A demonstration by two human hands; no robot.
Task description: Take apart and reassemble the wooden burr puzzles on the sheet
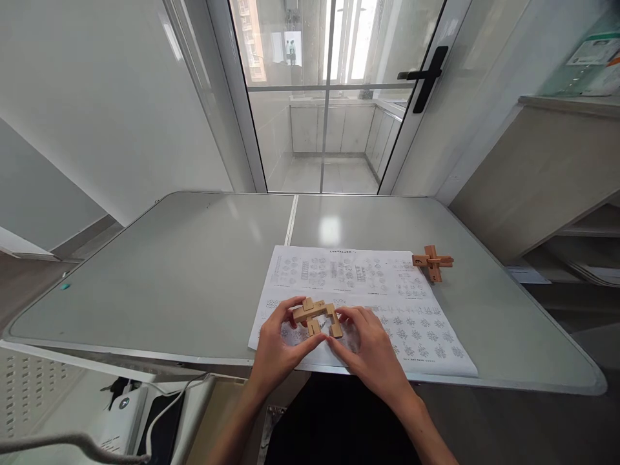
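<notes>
Between my two hands are light wooden puzzle pieces [317, 311], notched blocks fitted or held against each other above a printed sheet. My left hand [281, 342] pinches the left part with thumb and fingers. On the right part, an upright notched piece [334, 321], the fingers and thumb of my right hand [365, 339] are closed. Whether the pieces are locked together I cannot tell. Beneath them lies the large white sheet [387, 290] with rows of small puzzle diagrams. A darker, cross-shaped wooden puzzle [433, 262] rests at the sheet's upper right corner.
The grey-green table [159, 284] has a seam and a metal edge. A small teal object [64, 286] lies near its left edge. At lower left, a white box [126, 420] and cables sit on a lower surface. Beyond the table stands a glass door [329, 129]; shelves [571, 168] flank the right.
</notes>
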